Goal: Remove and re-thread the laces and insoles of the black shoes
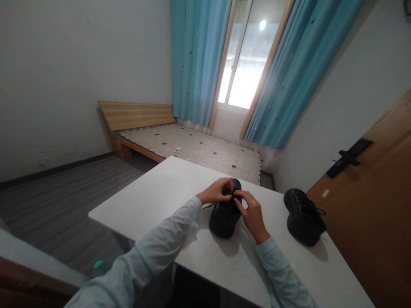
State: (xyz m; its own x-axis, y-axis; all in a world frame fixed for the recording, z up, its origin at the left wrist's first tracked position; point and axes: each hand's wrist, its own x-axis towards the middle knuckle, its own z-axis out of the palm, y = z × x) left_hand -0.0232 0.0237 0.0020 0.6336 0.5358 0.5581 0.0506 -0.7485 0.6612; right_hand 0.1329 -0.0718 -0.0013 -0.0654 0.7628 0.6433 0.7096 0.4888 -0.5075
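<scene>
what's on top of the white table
One black shoe, with the left hand and right hand at its laces, and a second shoe toward the right edge. The tabletop under the shoes and forearms is covered.

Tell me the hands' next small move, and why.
The left hand should perhaps draw in the dark strand, likely a lace: it sticks out to the left of the black shoe, while that hand and the right hand are close together over the shoe.
</scene>
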